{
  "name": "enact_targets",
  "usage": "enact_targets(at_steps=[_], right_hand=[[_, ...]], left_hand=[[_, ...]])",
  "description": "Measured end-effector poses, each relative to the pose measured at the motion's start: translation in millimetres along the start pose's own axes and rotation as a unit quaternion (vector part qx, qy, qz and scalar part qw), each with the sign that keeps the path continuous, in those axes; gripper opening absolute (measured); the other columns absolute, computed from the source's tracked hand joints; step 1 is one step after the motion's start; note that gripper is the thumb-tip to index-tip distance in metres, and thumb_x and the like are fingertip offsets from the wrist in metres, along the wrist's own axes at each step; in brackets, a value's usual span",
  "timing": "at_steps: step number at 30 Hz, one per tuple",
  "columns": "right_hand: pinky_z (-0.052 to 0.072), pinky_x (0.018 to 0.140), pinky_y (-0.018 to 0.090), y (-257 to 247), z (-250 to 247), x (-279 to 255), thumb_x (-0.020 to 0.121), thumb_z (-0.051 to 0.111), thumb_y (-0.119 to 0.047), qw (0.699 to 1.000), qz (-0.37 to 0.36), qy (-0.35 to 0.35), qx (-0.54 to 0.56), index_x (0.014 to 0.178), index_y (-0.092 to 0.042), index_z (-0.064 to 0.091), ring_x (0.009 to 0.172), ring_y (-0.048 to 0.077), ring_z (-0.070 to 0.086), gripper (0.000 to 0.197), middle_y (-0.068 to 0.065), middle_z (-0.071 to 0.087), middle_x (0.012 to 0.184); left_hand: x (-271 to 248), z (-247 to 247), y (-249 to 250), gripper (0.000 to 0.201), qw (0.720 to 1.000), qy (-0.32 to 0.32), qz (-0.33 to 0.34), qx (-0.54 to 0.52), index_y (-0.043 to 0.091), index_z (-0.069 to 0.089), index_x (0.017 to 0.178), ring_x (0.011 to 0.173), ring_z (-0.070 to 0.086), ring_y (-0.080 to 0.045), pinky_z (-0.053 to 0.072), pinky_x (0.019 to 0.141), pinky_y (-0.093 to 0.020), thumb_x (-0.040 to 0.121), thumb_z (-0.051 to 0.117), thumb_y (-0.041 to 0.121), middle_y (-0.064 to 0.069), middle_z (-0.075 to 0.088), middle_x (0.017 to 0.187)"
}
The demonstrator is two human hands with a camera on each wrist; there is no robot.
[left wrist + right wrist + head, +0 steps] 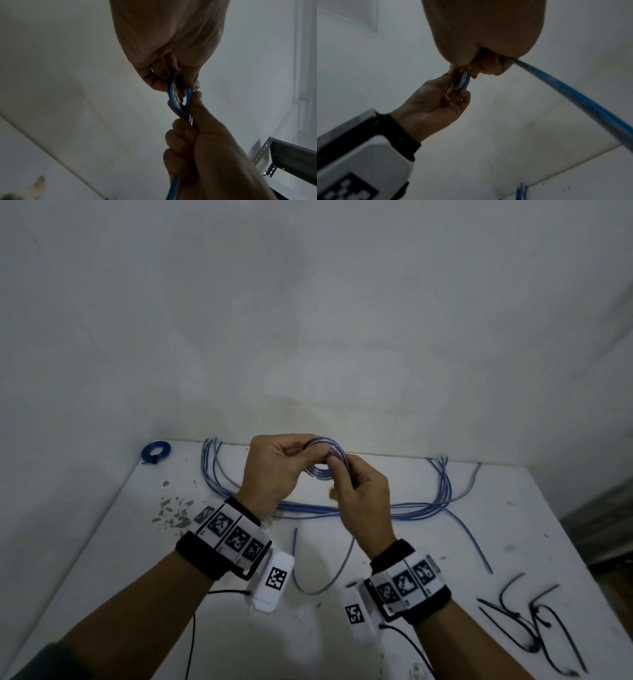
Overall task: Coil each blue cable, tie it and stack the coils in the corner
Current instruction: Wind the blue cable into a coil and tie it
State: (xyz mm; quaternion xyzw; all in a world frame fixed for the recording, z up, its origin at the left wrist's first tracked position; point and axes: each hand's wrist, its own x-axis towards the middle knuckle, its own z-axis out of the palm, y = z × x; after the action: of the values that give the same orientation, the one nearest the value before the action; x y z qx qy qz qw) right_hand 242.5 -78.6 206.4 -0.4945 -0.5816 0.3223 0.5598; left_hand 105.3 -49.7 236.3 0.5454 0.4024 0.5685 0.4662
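A small blue cable coil (323, 457) is held up above the white table (411, 542), between both hands. My left hand (274, 463) pinches the coil's top edge with thumb and fingers. My right hand (356, 487) grips the coil's right side, and the cable's loose tail (329, 577) runs down from it to the table. In the left wrist view the coil (178, 100) sits between the two sets of fingertips. The right wrist view shows the tail (573, 97) leaving my right fist. One tied blue coil (156, 451) lies in the table's far left corner.
A bundle of loose blue cables (342, 508) lies across the back of the table near the wall. Several black cable ties (527, 631) lie at the front right. Grey chipped spots (171, 511) mark the left side. A metal shelf frame (291, 155) stands off to the right.
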Motion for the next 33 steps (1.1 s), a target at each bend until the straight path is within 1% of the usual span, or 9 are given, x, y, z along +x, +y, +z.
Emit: enact_targets(at_steps=[4,7,10,16,20,24,27,30,33], right_hand=[[0.052,0.056,0.048,0.5,-3.8,3.2,0.092,0.068,-0.032,1.0,0.009,0.01,0.007,0.083,-0.022,0.074,0.057,0.019,0.051,0.015,0.002,0.058,0.06],[0.044,0.051,0.036,-2.5,-17.8,10.1,0.085,0.074,-0.025,0.998,0.024,-0.055,0.036,0.079,-0.015,0.077,0.051,0.011,0.046,0.011,0.01,0.056,0.054],[0.038,0.049,0.034,-7.9,-24.4,16.8,0.083,0.077,-0.025,0.992,0.019,-0.123,0.006,0.076,-0.015,0.077,0.05,0.015,0.046,0.012,0.019,0.06,0.059],[0.031,0.049,0.02,-20.8,-34.7,34.9,0.083,0.079,-0.028,0.961,0.004,-0.248,-0.125,0.07,-0.018,0.075,0.047,0.003,0.04,0.017,0.003,0.055,0.051],[0.034,0.047,0.02,-29.7,-37.0,42.9,0.082,0.078,-0.03,0.966,0.004,-0.238,-0.098,0.075,-0.013,0.076,0.046,0.006,0.042,0.018,0.003,0.054,0.052],[0.04,0.046,0.025,-25.8,-33.2,37.0,0.086,0.074,-0.025,0.987,-0.019,-0.159,-0.027,0.082,-0.014,0.076,0.049,0.012,0.047,0.011,0.01,0.058,0.055],[0.043,0.055,0.024,-13.3,-25.6,28.0,0.09,0.07,-0.016,0.995,-0.035,-0.094,0.005,0.091,-0.013,0.077,0.057,0.006,0.051,0.007,0.0,0.067,0.065],[0.04,0.057,0.014,-10.2,-20.3,25.9,0.093,0.067,-0.013,0.996,-0.045,-0.074,0.004,0.095,-0.011,0.077,0.06,-0.001,0.054,0.011,-0.015,0.069,0.072],[0.039,0.058,0.013,-14.1,-27.6,32.8,0.093,0.067,-0.012,0.993,-0.065,-0.096,-0.019,0.095,-0.006,0.077,0.061,0.0,0.055,0.012,-0.008,0.069,0.073]], left_hand=[[-2.5,-10.1,-1.5,0.015,0.999,-0.021,-0.023,0.007,0.006,0.076,0.098,0.084,0.074,-0.021,0.058,0.077,-0.029,0.083,0.072,0.007,-0.008,0.077,0.089],[-5.9,-24.6,-0.3,0.024,0.995,-0.07,-0.06,0.026,0.006,0.075,0.1,0.083,0.072,-0.014,0.052,0.073,-0.02,0.079,0.071,0.016,-0.005,0.077,0.091],[-4.2,-40.6,1.7,0.027,0.985,-0.124,-0.098,0.062,0.003,0.076,0.1,0.084,0.069,-0.019,0.052,0.076,-0.027,0.078,0.071,0.018,-0.013,0.076,0.093],[2.5,-46.4,23.4,0.018,0.94,-0.239,-0.013,0.242,0.012,0.079,0.099,0.071,0.069,-0.005,0.049,0.065,-0.016,0.081,0.078,0.008,0.004,0.077,0.083],[6.5,-44.3,26.7,0.018,0.954,-0.199,0.021,0.223,0.011,0.079,0.097,0.075,0.073,-0.024,0.059,0.071,-0.038,0.079,0.08,0.009,-0.002,0.077,0.081],[7.1,-39.2,22.5,0.023,0.986,-0.1,0.038,0.13,0.002,0.076,0.101,0.078,0.075,-0.023,0.059,0.075,-0.03,0.078,0.078,0.0,-0.007,0.077,0.087],[4.8,-29.6,16.3,0.023,0.995,-0.043,0.034,0.081,0.004,0.075,0.1,0.073,0.073,-0.016,0.056,0.071,-0.024,0.078,0.076,-0.003,-0.006,0.077,0.085],[-1.8,-20.5,10.6,0.021,0.999,-0.014,0.017,0.042,0.009,0.075,0.099,0.07,0.072,-0.017,0.054,0.066,-0.024,0.08,0.074,-0.001,-0.006,0.077,0.08],[-1.6,-23.7,10.2,0.019,0.998,-0.039,-0.007,0.047,0.009,0.076,0.098,0.076,0.073,-0.021,0.056,0.071,-0.028,0.081,0.074,0.001,-0.009,0.077,0.084]])
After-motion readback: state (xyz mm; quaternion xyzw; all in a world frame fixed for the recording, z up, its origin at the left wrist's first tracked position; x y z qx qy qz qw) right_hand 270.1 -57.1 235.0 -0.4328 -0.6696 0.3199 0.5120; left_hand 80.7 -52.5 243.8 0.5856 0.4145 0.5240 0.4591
